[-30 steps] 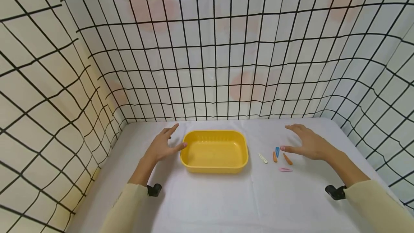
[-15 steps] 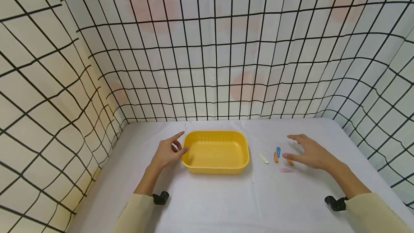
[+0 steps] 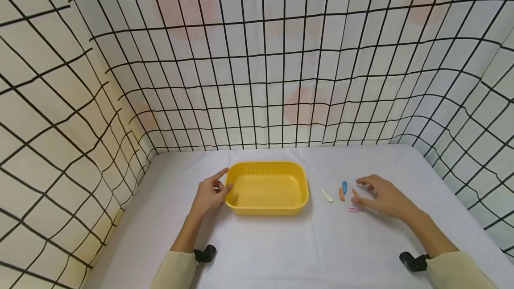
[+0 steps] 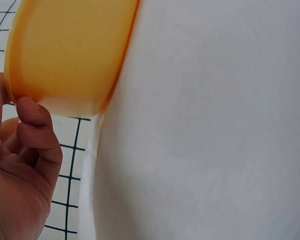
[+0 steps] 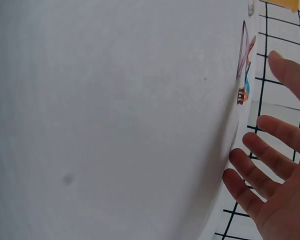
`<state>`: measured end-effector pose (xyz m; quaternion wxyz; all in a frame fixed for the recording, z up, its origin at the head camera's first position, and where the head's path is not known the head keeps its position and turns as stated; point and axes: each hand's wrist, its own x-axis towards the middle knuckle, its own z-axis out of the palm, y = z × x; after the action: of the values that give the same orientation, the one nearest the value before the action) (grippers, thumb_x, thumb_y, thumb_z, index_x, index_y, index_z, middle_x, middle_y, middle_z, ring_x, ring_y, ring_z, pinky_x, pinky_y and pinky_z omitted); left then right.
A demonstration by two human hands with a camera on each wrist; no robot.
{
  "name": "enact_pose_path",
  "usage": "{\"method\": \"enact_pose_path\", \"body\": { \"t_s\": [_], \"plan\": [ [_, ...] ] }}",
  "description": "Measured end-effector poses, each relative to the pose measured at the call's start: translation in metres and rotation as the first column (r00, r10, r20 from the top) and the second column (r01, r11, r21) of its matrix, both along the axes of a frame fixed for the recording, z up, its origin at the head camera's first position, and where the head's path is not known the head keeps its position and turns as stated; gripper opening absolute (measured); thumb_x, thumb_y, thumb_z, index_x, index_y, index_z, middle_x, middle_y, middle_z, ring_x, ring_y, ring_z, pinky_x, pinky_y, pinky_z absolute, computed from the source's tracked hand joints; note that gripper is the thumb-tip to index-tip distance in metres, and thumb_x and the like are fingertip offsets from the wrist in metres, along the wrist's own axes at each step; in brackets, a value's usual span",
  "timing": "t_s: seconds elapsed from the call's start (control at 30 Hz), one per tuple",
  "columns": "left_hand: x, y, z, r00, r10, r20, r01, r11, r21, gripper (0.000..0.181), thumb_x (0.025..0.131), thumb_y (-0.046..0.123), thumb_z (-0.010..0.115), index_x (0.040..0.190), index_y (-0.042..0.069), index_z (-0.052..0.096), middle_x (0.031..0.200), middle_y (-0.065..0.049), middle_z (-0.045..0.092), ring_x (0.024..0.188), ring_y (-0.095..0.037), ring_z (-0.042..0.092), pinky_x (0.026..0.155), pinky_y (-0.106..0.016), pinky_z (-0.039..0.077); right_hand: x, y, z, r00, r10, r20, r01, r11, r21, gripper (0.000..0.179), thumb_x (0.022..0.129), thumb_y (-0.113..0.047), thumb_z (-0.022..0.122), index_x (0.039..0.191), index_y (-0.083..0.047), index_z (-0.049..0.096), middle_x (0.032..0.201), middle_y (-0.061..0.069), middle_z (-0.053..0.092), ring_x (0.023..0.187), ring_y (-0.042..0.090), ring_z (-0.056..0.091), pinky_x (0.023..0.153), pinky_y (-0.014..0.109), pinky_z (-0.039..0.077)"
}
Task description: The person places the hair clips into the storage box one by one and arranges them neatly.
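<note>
My left hand point(image 3: 209, 196) holds the left rim of a yellow plastic basin point(image 3: 267, 211), its thumb over the edge and index finger along the back left corner. In the left wrist view the other fingers curl under the basin's end point(image 4: 65, 55). To the basin's right lie several small snap hair clips: a white clip point(image 3: 327, 196), a blue clip point(image 3: 344, 187), an orange clip point(image 3: 341, 194) and a pink clip point(image 3: 354, 210). Over a second orange clip point(image 3: 354, 191), mostly hidden, hovers my right hand point(image 3: 383, 197). Its fingers are spread and hold nothing in the right wrist view.
A white cloth point(image 3: 273, 253) covers the table. Behind it and along both sides stands a black wire grid point(image 3: 265, 81) over pale sheeting. Black wrist cameras point(image 3: 205, 253) sit at both cuffs.
My left hand has come in to the basin's rim and taken hold of it. My right hand has lowered toward the hair clips, its thumb and fingers drawing closer together.
</note>
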<state>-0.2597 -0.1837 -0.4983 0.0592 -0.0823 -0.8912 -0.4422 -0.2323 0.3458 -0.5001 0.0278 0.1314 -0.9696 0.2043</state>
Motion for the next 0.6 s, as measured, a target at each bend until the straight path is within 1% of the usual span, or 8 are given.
{"method": "enact_pose_path", "body": {
  "t_s": [0.13,0.23,0.37,0.47,0.6],
  "plan": [
    [0.0006,0.0013,-0.0017,1.000,0.023,0.003,-0.023,0.999,0.026,0.057,0.092,0.019,0.072,0.147,0.013,0.058,0.061,0.001,0.055,0.047,-0.010,0.044,0.046,-0.020,0.036,0.0023,-0.0026,-0.0025,1.000,-0.001,-0.013,0.001,1.000,-0.014,0.064,0.085,-0.053,0.078,0.126,-0.006,0.067,0.110,0.007,0.066,0.099,0.024,0.060,0.081,0.043,0.052],
    [0.0015,0.0020,-0.0018,0.999,0.032,0.010,-0.033,0.999,0.039,0.057,0.092,0.018,0.072,0.147,0.015,0.059,0.061,0.001,0.053,0.049,-0.011,0.043,0.047,-0.020,0.035,0.0039,-0.0053,-0.0047,1.000,0.004,-0.001,-0.004,0.999,-0.042,0.055,0.085,-0.047,0.080,0.121,-0.006,0.070,0.101,0.003,0.066,0.094,0.020,0.059,0.079,0.038,0.052],
    [0.0026,0.0032,-0.0011,0.999,0.040,0.023,-0.041,0.998,0.043,0.057,0.092,0.017,0.071,0.147,0.017,0.059,0.062,0.001,0.052,0.049,-0.011,0.043,0.047,-0.021,0.036,0.0053,-0.0079,-0.0066,1.000,-0.010,0.014,0.011,0.998,-0.064,0.045,0.085,-0.042,0.081,0.114,-0.009,0.074,0.091,-0.003,0.064,0.087,0.015,0.057,0.074,0.030,0.051],
    [0.0027,0.0039,-0.0008,0.999,0.045,0.022,-0.046,0.998,0.041,0.057,0.091,0.018,0.071,0.147,0.017,0.059,0.063,0.001,0.052,0.050,-0.011,0.043,0.047,-0.021,0.036,0.0053,-0.0088,-0.0076,1.000,-0.014,0.003,0.014,0.998,-0.065,0.039,0.086,-0.040,0.081,0.110,-0.010,0.076,0.086,-0.005,0.061,0.082,0.012,0.054,0.070,0.026,0.048],
    [0.0034,0.0038,-0.0014,0.999,0.050,0.017,-0.051,0.998,0.045,0.057,0.091,0.018,0.071,0.147,0.017,0.059,0.063,0.001,0.052,0.051,-0.011,0.044,0.047,-0.020,0.036,0.0047,-0.0104,-0.0086,1.000,-0.010,0.008,0.011,0.998,-0.056,0.036,0.087,-0.036,0.081,0.108,-0.008,0.077,0.081,-0.006,0.058,0.078,0.011,0.049,0.065,0.023,0.042]
  ]
}}
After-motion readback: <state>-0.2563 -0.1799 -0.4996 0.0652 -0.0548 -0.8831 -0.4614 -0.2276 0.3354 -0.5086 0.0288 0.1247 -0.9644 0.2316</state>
